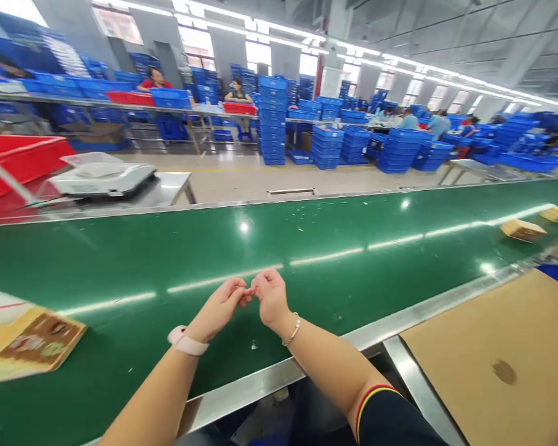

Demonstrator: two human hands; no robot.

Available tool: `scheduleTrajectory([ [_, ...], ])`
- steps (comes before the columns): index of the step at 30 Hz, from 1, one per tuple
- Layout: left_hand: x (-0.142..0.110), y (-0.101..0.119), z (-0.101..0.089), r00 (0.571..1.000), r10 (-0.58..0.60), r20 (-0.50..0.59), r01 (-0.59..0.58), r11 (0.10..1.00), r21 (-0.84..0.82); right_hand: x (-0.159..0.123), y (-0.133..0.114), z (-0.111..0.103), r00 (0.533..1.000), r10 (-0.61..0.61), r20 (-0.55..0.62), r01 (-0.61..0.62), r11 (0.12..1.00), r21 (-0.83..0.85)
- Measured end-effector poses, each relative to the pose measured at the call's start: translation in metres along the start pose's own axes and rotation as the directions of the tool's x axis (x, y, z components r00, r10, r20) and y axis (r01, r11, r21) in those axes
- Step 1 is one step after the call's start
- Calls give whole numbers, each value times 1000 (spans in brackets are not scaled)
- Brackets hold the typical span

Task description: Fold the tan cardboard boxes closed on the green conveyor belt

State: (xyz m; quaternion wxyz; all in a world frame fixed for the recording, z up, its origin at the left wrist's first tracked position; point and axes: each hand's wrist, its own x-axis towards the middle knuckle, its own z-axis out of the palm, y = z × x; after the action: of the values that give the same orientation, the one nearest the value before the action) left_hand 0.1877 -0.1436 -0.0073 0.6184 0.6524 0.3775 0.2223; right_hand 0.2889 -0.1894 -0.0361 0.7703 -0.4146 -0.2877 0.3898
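**Lower left to right, worn-camera view over a conveyor line.** At the upper left of the frame, a red plastic crate (18, 161) sits beside a white digital weighing scale (102, 176) with a clear cover, on a steel table (167, 186); its place beside the line suggests weighing within reach of the belt. At the left edge, a flat brown-and-white printed cardboard packet (32, 337) lies on a long, glossy green conveyor belt (279, 248), well apart from both hands and tilted across the belt.

At lower centre, the bare left hand (221, 308), with a pale pink watch strap (188, 341) on its wrist, and the bare right hand (270, 299), with a thin silver chain bracelet (294, 330), are held above the belt. The fingers (244, 297) of each hand are curled, and the two hands meet at their tips. No object shows between them, though something very small could not be told at this view. Both forearms reach over the belt's steel edge, as from a seat or standing place at the near side.

At the lower right, a large plain brown cardboard sheet (488, 359) lies beside the belt edge, within easy reach. At the right of the belt, small tan cardboard packets (523, 230) lie in a loose row. Across the upper frame, stacks of blue plastic crates (273, 121) surround seated workers (239, 91).
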Motion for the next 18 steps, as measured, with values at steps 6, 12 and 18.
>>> scheduleTrajectory([
  [6, -5, 4, -8, 995, -94, -38, 93, 995, -23, -2, 12, 3, 989, 38, 146, -23, 994, -105],
  [12, -4, -6, -8, 987, -158, -24, 155, 983, -98, -9, 17, 3, 971, -14, 239, 59, 981, -185],
  [18, -5, -4, -7, 987, -160, -29, 156, 980, -121, -25, 19, 15, 825, -258, 503, 453, 834, -315],
])
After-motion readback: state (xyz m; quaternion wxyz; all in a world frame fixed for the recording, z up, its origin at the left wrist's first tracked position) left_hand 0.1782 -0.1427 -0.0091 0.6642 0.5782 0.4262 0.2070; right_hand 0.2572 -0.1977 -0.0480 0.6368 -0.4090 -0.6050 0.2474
